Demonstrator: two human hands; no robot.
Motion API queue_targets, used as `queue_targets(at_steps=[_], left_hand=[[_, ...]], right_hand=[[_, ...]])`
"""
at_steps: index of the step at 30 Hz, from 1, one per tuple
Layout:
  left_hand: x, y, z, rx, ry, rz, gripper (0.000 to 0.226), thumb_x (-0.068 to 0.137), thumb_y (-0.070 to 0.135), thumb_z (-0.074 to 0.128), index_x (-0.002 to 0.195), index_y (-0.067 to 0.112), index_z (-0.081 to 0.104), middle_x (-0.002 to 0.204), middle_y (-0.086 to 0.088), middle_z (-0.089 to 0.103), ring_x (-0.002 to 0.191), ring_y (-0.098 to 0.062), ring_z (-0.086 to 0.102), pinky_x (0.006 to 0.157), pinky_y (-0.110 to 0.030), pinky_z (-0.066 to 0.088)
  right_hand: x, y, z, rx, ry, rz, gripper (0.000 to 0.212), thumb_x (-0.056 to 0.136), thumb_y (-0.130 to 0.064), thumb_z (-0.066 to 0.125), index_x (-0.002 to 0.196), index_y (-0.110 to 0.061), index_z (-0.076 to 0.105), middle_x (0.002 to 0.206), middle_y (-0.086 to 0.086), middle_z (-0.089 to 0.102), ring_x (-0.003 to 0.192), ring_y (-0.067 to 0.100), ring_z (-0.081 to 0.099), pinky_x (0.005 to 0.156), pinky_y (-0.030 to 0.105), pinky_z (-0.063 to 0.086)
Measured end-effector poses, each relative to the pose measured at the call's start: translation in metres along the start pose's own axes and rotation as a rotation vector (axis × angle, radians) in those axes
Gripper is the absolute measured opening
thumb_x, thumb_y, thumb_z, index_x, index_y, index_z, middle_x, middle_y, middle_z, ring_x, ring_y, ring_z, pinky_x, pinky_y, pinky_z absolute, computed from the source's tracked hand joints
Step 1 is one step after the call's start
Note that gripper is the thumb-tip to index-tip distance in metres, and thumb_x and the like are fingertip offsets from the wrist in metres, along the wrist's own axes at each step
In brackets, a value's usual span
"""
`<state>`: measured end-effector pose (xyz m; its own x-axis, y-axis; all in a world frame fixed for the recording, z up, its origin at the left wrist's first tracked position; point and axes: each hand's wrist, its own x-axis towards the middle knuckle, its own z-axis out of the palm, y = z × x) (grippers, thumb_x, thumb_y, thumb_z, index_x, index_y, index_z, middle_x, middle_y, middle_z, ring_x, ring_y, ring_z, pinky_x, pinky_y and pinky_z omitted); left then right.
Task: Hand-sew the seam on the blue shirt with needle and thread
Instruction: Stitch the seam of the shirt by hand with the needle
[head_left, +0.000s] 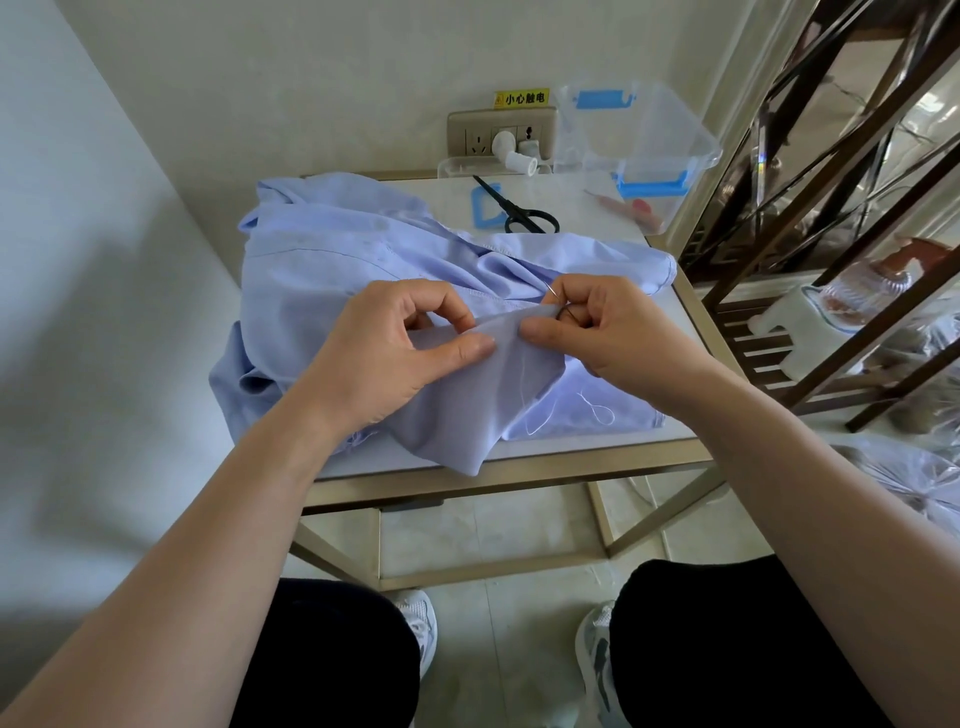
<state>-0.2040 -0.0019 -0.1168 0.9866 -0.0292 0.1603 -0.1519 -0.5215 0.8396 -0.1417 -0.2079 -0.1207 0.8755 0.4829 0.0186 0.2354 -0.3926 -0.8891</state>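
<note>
A light blue shirt (332, 249) lies bunched on a small white table (571, 202). My left hand (384, 348) pinches a raised fold of the shirt's edge between thumb and fingers. Just to the right, my right hand (608, 327) pinches the same fold and holds a thin needle (554, 292) that pokes up at the fabric edge. A white thread (597, 413) trails in loops over the shirt below my right hand.
Black scissors (524, 210) and a blue plastic clip (485, 208) lie on the table behind the shirt. A clear plastic box (649, 140) with blue latches stands at the back right. A wall socket (498, 137) sits behind. A dark metal rack (831, 208) stands to the right.
</note>
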Motion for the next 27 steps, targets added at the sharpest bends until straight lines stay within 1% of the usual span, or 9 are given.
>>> queue_targets(at_steps=[2,3,4,8,14,16,19,23,27], left_hand=[[0.002,0.001,-0.001,-0.089,0.038,-0.016,0.016,0.078,0.030,0.080,0.073,0.018,0.072,0.071,-0.004,0.069,0.067,-0.020,0.058,0.070,-0.037,0.049],[0.002,0.003,-0.003,-0.140,0.056,-0.030,0.013,0.078,0.025,0.080,0.072,0.015,0.073,0.076,-0.009,0.072,0.072,-0.022,0.062,0.077,-0.044,0.052],[0.002,0.004,-0.004,-0.184,0.072,-0.048,0.012,0.078,0.019,0.080,0.071,0.013,0.073,0.078,-0.011,0.073,0.074,-0.021,0.063,0.081,-0.045,0.052],[0.001,0.008,-0.004,-0.249,0.092,-0.128,0.014,0.077,0.011,0.080,0.066,0.013,0.072,0.068,-0.001,0.071,0.070,-0.010,0.061,0.074,-0.027,0.049],[0.003,0.007,-0.002,-0.184,0.113,-0.167,0.020,0.072,0.009,0.084,0.067,0.013,0.065,0.066,0.004,0.070,0.065,-0.007,0.062,0.072,-0.024,0.051],[0.004,0.008,-0.002,-0.181,0.106,-0.177,0.019,0.072,0.009,0.084,0.072,0.016,0.067,0.069,0.004,0.071,0.067,-0.007,0.064,0.076,-0.027,0.053],[0.003,0.011,-0.004,-0.168,0.061,-0.187,0.019,0.074,0.010,0.083,0.085,0.022,0.073,0.077,-0.004,0.074,0.073,-0.010,0.067,0.085,-0.032,0.054],[0.001,0.014,-0.006,-0.193,0.006,-0.209,0.022,0.073,0.006,0.083,0.086,0.022,0.076,0.082,0.000,0.076,0.079,-0.008,0.071,0.079,-0.019,0.054],[0.000,0.016,-0.006,-0.222,-0.018,-0.256,0.022,0.072,0.004,0.082,0.087,0.020,0.076,0.081,0.001,0.077,0.080,-0.008,0.072,0.078,-0.017,0.055]], right_hand=[[0.001,0.000,-0.001,0.001,0.005,-0.004,0.025,0.090,-0.017,0.069,0.082,0.003,0.058,0.055,0.004,0.029,0.047,0.007,0.024,0.048,0.012,0.026],[0.001,-0.001,-0.003,0.007,0.003,-0.005,0.025,0.089,-0.017,0.070,0.082,0.003,0.058,0.054,0.003,0.030,0.047,0.007,0.024,0.048,0.011,0.027],[0.001,-0.001,-0.004,0.012,-0.004,-0.006,0.024,0.089,-0.017,0.070,0.082,0.002,0.058,0.053,0.002,0.031,0.047,0.007,0.025,0.048,0.011,0.027],[-0.001,-0.003,-0.007,0.011,-0.036,-0.020,0.019,0.090,-0.016,0.070,0.076,-0.011,0.057,0.049,-0.007,0.031,0.048,0.008,0.025,0.049,0.013,0.027],[-0.003,-0.002,-0.008,0.012,-0.061,-0.008,0.022,0.090,-0.015,0.069,0.074,-0.014,0.054,0.046,-0.013,0.031,0.046,0.005,0.026,0.048,0.011,0.027],[-0.003,-0.001,-0.008,0.014,-0.063,-0.005,0.022,0.090,-0.015,0.070,0.073,-0.013,0.054,0.046,-0.012,0.032,0.046,0.005,0.026,0.048,0.011,0.027],[-0.004,-0.001,-0.009,0.016,-0.066,-0.003,0.022,0.089,-0.015,0.070,0.073,-0.012,0.055,0.046,-0.011,0.032,0.047,0.006,0.026,0.048,0.011,0.027],[-0.004,0.000,-0.009,0.011,-0.070,-0.004,0.022,0.089,-0.016,0.070,0.074,-0.012,0.056,0.047,-0.010,0.032,0.048,0.007,0.027,0.048,0.012,0.028],[-0.004,0.000,-0.010,-0.003,-0.076,-0.013,0.022,0.089,-0.016,0.070,0.073,-0.011,0.056,0.046,-0.011,0.032,0.048,0.007,0.027,0.049,0.013,0.028]])
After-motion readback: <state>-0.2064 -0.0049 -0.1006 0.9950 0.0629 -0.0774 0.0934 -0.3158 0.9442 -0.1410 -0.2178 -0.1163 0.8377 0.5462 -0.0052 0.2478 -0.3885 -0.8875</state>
